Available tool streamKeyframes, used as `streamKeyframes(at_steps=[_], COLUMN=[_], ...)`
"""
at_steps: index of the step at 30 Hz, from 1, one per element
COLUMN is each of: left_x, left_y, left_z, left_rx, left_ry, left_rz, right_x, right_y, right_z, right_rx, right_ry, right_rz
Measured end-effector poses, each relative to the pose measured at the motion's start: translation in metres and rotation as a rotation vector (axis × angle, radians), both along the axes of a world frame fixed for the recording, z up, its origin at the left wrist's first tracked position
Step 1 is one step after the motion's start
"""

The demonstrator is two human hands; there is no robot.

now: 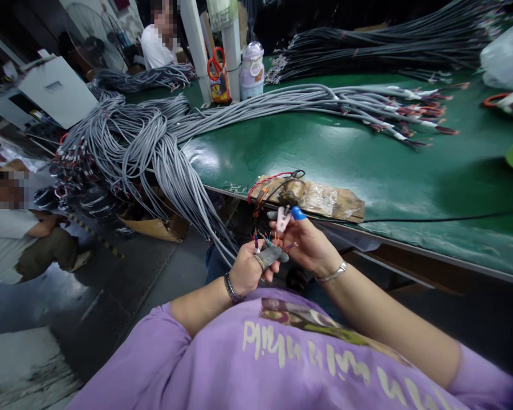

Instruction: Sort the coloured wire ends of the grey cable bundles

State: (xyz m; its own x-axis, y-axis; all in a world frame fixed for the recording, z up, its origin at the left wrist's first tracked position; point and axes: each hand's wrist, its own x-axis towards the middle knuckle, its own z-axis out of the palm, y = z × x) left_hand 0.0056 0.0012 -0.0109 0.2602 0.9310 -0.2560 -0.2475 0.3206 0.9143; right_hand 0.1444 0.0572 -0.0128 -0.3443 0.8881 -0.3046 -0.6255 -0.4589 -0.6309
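Note:
My left hand (245, 269), with dark finger covers, is closed around a cable end in front of the table edge. Thin coloured wires (267, 239) fan out from it between my two hands. Pinched in my right hand (315, 246) is a small pale pink clip (283, 220), held just above the wires; a blue cover wraps one fingertip. Grey cables (199, 202) drape off the table towards my left hand. Right behind the clip, a taped wooden board (336, 199) carries red and black leads (277, 181). My fingers partly hide the wire ends.
Grey cable bundles (123, 136) pile on the green table (256, 151), with dark cables (367, 48) behind. Orange-handled scissors (216, 64) and a lilac bottle (252, 71) stand by a post. One person (8, 239) is low at the left; another (158, 42) is farther back.

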Motion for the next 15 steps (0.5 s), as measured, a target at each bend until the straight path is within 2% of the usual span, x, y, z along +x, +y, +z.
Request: streamKeyframes(at_steps=[9,15], left_x=[0.008,0.011], left_y=[0.004,0.008], left_z=[0.000,-0.003], left_rx=[0.050,0.028], left_ry=[-0.020,0.002], left_rz=[0.098,0.105], right_x=[-0.003,-0.003], right_y=[-0.001,0.001], right_z=[0.002,0.001], right_rx=[0.009,-0.007], right_ry=[-0.028,-0.038], right_rz=[-0.068,-0.071])
